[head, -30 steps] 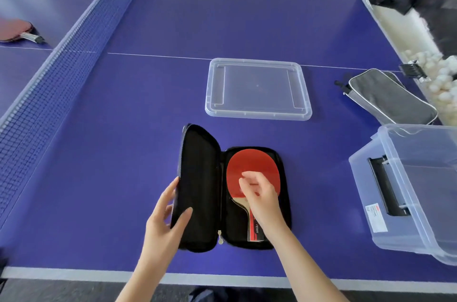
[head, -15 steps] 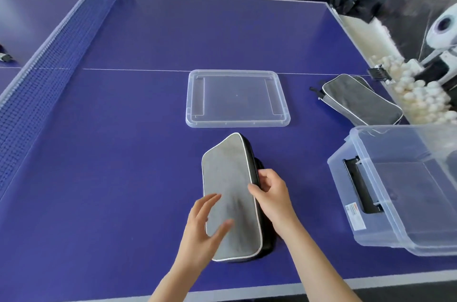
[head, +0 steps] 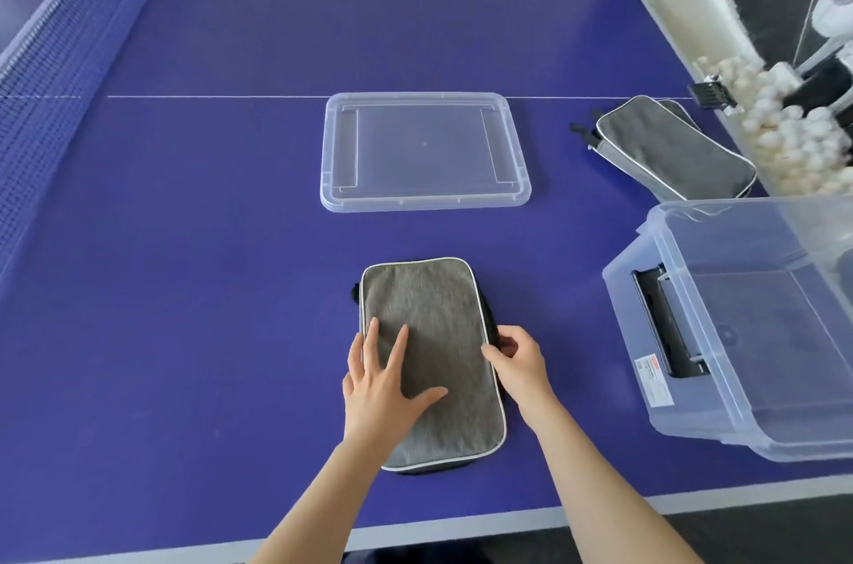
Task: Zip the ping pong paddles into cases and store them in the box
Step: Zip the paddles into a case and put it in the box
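A grey paddle case point(head: 438, 333) with white piping lies folded closed on the blue table in front of me; the paddle inside is hidden. My left hand point(head: 383, 383) presses flat on the case's left half with fingers spread. At the case's right edge, my right hand point(head: 517, 360) pinches the rim, fingers curled. A second grey case point(head: 674, 148) lies at the far right. The clear storage box point(head: 683, 383) stands at the right, tilted open toward me.
The box's clear lid point(head: 424, 150) lies flat beyond the case. The net point(head: 60, 56) runs along the left. A tray of white balls point(head: 784, 139) and a white machine point(head: 835, 0) sit off the table's right edge. The table's near edge point(head: 461, 517) is close below the case.
The case's lid was folded over the red paddle and now lies flat. My left hand went from its outer side to pressing on top; my right hand moved from the paddle to the right rim.
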{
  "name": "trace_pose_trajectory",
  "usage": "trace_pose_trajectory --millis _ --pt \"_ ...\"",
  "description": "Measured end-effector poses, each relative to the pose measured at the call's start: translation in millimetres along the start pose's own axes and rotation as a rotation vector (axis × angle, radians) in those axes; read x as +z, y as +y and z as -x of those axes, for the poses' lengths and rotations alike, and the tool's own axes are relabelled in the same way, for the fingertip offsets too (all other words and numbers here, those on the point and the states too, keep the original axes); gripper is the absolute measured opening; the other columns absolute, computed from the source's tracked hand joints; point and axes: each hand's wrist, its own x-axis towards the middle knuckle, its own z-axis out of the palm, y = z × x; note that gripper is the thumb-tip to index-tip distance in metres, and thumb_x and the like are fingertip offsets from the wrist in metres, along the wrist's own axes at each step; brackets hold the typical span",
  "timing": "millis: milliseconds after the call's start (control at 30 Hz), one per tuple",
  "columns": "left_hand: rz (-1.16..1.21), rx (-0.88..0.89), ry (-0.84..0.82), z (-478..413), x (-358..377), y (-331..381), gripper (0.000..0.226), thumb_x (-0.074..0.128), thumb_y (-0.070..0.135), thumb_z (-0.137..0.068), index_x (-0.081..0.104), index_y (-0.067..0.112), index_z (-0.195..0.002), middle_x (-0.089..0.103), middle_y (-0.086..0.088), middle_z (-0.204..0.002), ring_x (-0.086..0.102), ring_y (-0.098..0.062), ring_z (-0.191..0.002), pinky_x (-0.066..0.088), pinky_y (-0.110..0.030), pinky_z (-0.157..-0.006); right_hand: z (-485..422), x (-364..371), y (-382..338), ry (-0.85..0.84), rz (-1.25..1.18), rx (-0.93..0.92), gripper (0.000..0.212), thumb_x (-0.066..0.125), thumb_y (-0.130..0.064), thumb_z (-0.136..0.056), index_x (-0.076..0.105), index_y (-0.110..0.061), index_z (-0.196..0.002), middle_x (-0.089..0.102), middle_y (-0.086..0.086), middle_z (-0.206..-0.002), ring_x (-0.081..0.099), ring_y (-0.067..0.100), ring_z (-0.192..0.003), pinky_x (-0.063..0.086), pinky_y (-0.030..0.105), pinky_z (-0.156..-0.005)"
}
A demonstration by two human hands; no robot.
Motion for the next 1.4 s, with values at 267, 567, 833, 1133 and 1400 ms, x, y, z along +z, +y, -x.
trace_pose_trajectory --millis 267,567,833,1133,1400 --pt "-0.013 -0.008 0.029 -0.6 4.4 2.2 0.097 0.055 0.076 -0.073 0.007 0.042 -0.151 -0.016 0.006 -0.159 -0.015 -0.02 -0.146 0.023 -0.042 -0.114 -8.1 8.0 0.5 -0.094 0.022 0.132 0.061 0.07 -0.05 -0.078 0.053 -0.018 -0.127 0.06 -0.003 -0.12 0.059 0.016 -0.107 0.05 0.035 -0.091" --pt "0.069 0.022 0.014 -0.2 4.6 -5.3 0.098 0.059 0.073 -0.073 0.007 0.043 -0.151 -0.013 0.007 -0.159 -0.014 -0.02 -0.146 0.022 -0.045 -0.115 -13.6 10.6 -15.9 -0.193 -0.123 0.226 0.051 0.083 -0.027 -0.071 0.06 -0.011 -0.113 0.07 0.005 -0.106 0.068 0.019 -0.092 0.054 0.032 -0.07" --pt "0.697 -0.182 0.138 -7.0 -23.8 -15.4 0.086 0.068 0.043 -0.084 0.017 0.03 -0.152 0.019 0.008 -0.153 0.023 -0.015 -0.14 0.03 -0.038 -0.113 1.2 8.7 -38.5 -0.192 -0.305 0.213 0.05 0.083 -0.011 -0.071 0.057 -0.006 -0.113 0.071 0.011 -0.099 0.071 0.024 -0.085 0.055 0.033 -0.064" --pt "1.263 -0.276 -0.195 -22.8 -96.9 -7.7 0.08 0.081 0.038 -0.072 0.036 0.04 -0.139 0.071 -0.004 -0.112 0.069 -0.021 -0.101 0.054 -0.046 -0.092 13.2 -18.0 -85.0 -0.259 -0.39 0.085 0.038 0.08 -0.014 -0.074 0.066 -0.005 -0.109 0.073 0.014 -0.101 0.071 0.028 -0.091 0.057 0.044 -0.079" --pt "1.345 -0.138 -0.09 -18.2 -140.3 20.7 0.074 0.078 0.02 -0.077 0.036 0.041 -0.135 0.073 -0.01 -0.103 0.071 -0.025 -0.093 0.056 -0.047 -0.085 28.3 -31.3 -132.0 -0.278 -0.413 -0.022 0.036 0.077 -0.016 -0.076 0.066 -0.007 -0.109 0.073 0.014 -0.102 0.07 0.031 -0.094 0.056 0.047 -0.082"
